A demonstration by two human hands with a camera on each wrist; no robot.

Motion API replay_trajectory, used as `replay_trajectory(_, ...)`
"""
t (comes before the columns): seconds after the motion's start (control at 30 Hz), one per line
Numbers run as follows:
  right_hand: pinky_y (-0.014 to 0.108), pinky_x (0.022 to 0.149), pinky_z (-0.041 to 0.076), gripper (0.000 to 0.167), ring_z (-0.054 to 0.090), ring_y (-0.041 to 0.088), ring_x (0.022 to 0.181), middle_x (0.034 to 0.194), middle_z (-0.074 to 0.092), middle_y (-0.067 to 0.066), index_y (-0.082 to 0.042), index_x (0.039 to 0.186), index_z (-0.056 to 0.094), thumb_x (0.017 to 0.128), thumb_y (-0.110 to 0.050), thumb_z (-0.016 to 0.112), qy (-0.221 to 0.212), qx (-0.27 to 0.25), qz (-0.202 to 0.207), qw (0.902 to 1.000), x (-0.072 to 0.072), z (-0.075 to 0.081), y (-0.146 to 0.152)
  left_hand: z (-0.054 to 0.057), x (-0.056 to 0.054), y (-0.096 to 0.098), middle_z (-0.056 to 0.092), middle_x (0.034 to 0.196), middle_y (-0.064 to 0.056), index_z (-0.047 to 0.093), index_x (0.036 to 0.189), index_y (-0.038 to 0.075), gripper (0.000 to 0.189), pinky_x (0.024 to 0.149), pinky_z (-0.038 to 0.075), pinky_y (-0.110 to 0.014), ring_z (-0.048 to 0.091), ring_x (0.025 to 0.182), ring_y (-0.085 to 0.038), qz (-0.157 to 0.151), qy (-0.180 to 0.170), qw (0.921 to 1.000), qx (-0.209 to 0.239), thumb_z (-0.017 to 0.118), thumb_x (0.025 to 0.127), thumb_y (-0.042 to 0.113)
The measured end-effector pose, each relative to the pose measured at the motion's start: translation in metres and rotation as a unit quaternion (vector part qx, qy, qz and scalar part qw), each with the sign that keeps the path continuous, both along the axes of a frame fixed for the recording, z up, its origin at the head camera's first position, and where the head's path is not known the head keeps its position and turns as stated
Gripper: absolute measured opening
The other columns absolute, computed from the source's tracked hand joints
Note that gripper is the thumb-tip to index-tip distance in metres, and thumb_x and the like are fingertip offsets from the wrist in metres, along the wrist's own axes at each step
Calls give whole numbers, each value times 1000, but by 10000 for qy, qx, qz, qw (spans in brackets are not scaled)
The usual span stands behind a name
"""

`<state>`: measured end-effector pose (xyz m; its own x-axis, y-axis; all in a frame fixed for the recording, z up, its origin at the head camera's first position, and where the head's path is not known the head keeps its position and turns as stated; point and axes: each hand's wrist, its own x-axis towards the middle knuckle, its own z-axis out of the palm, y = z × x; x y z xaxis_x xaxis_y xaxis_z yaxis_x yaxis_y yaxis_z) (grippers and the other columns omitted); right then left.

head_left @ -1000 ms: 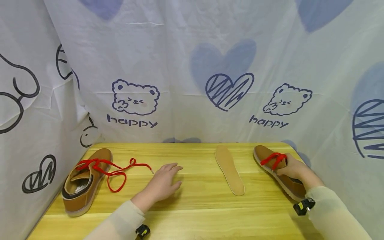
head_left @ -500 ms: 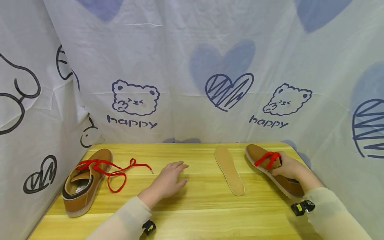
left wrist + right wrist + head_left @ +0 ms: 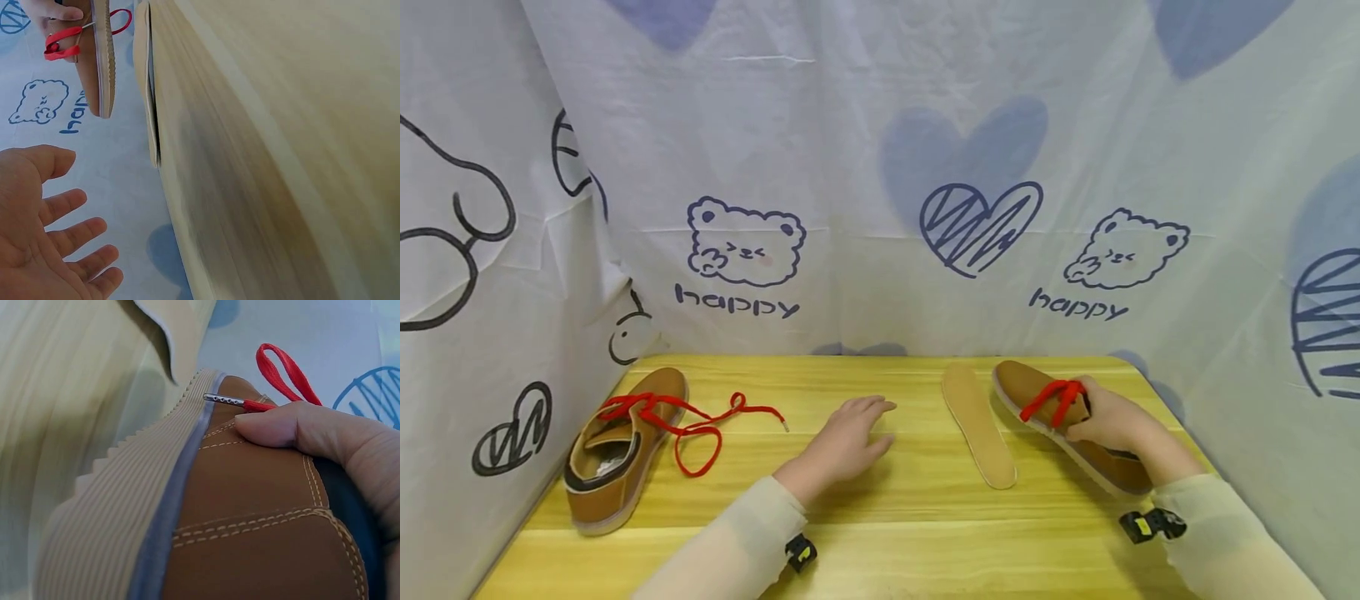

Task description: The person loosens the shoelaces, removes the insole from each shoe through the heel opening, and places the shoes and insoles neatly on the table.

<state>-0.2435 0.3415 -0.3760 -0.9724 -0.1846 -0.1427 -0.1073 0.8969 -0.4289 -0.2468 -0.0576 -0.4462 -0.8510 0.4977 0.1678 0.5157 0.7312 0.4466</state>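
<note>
At far left, on the wood-grain table, a brown lace-up shoe is placed with its toe toward the white printed curtain; its dark-lined collar is seen gaping, and its red lace is trailed across the boards to the right in a loop. Next, the left hand, the cuff cream, is held above the table with fingers spread wide and only slightly bent, thumb set apart. Right of it, a thin tan insole is laid lengthwise, one end seen slightly curled in the right wrist view. Just beside it, at right, the held shoe is suspended over the table, toe pointed away and leftward. Its upper is of smooth brown material, trimmed with double rows of pale stitching; its collar is dark and padded. The thick cream sole is finely ribbed and toothed along the tread, a grey-blue band being set above it. A red bow is tied at the front, its lace finished with a pierced metal tip. The upper is gripped by the right hand, thumb laid near the lacing, the other fingers largely hidden.
</note>
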Motion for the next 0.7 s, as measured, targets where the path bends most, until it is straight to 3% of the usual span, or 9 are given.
replay_trajectory(0.17,61,87,49,74,58,48,109,119,60,32,4,131,40,75,-18,82,61,-20,205,9998,4,5,-11,1,-6,10,47,150,-11,50,147,13,50,116,30,-51,40,140,-34,-25,-121,9998,158,56,103,36)
replay_trajectory(0.4,50,75,49,70,58,35,93,113,63,25,1,130,42,75,-16,81,26,-6,392,9992,9,10,-24,4,-12,26,48,151,-5,46,149,15,51,116,30,-49,39,141,-31,-73,-149,9994,311,53,104,38)
replay_trajectory(0.7,52,79,51,74,60,38,102,122,62,27,-1,136,44,74,-16,81,64,29,543,9985,13,12,-37,13,-22,45,46,152,-4,45,151,14,53,119,26,-46,37,143,-29,-33,-163,9979,627,51,105,38)
